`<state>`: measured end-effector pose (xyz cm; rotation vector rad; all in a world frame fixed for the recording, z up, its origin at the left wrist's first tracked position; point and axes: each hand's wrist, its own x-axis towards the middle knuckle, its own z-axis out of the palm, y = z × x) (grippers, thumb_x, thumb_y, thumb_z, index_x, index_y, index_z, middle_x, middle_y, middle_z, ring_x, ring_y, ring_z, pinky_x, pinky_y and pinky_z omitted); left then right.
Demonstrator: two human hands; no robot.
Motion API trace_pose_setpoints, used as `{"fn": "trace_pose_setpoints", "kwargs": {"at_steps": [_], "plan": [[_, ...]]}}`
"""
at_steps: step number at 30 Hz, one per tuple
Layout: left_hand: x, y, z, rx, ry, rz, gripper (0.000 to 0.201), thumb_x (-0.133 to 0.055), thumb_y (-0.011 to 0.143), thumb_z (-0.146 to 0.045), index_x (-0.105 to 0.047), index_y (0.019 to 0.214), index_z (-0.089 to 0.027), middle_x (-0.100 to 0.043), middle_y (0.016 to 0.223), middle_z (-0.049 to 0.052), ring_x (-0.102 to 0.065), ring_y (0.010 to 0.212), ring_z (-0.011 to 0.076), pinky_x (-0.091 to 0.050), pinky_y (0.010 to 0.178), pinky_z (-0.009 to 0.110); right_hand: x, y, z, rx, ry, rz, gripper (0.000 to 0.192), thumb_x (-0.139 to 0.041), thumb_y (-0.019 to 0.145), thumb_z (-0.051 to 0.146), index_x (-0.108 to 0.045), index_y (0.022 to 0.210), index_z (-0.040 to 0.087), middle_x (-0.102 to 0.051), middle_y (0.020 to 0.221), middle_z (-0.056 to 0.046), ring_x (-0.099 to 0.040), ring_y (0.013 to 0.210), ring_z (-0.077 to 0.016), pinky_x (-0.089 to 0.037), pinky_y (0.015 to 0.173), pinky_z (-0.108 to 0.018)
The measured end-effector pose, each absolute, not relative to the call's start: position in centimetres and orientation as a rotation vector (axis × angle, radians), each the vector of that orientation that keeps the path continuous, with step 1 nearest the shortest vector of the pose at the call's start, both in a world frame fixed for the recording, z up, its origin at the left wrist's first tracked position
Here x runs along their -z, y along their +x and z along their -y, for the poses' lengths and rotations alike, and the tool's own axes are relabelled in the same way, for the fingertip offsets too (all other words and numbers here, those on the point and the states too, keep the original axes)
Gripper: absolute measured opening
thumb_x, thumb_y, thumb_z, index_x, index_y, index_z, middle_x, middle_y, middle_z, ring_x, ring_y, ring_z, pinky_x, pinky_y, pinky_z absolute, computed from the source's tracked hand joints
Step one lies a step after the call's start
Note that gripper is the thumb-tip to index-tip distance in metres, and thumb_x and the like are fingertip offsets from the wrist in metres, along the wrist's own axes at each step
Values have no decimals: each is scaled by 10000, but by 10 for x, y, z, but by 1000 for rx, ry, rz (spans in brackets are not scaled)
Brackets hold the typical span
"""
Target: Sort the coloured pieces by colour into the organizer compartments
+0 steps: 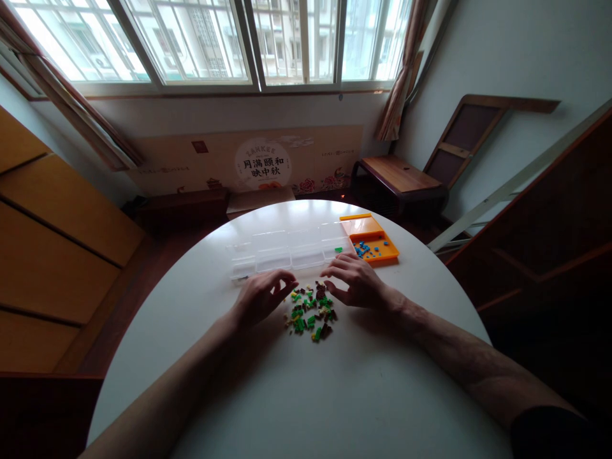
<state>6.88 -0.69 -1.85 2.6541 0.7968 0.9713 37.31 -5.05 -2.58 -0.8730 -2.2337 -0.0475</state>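
Note:
A small pile of tiny green, brown and yellow bricks [310, 312] lies on the round white table [296, 395]. My left hand [262, 296] rests at the pile's left edge, fingers curled over the nearest pieces. My right hand [356, 280] lies palm down at the pile's upper right, fingers spread and pointing left. Whether either hand pinches a piece is too small to tell. Just behind the hands stands a clear compartment box [282, 252] with a green piece in its right end.
An orange tray [377, 239] with several blue bricks sits right of the clear box. Beyond the table are a low wooden bench [399, 175], a printed board under the window, wooden panels on the left and a dark wooden frame on the right.

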Motion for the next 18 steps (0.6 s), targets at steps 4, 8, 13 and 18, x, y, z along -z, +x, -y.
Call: {"fn": "trace_pose_setpoints", "kwargs": {"at_steps": [4,8,13,18], "plan": [[17,81,14,-1033,2442,-748,167,-693,1106,-335,-775,1063,-196,-802,884,18,-705,691,119,-557,675,230,24,372,52,44,-871,2228,94,-678,1031,246,-736,1104,249,-804,999,-56,-724,908,-245,-554,907,-426],[17,88,20,-1020,2265,-666,177,-705,1092,-317,-803,1156,-184,-841,988,70,-760,781,153,-619,733,261,25,369,52,26,-844,2248,98,-710,1043,298,-737,1127,257,-809,955,-37,-731,864,-231,-545,879,-411],[19,89,27,-1006,2126,-695,165,-756,1051,-331,-819,1069,-179,-836,918,55,-732,734,145,-607,692,242,29,364,50,7,-809,2258,146,-740,1065,374,-741,1149,255,-816,946,-31,-743,863,-221,-534,872,-390],[18,92,32,-905,2093,-635,181,-770,1039,-345,-833,1094,-184,-852,948,69,-773,789,176,-638,737,280,33,365,48,1,-803,2270,159,-738,1075,406,-761,1131,259,-816,913,-29,-742,835,-215,-536,878,-386]]}}
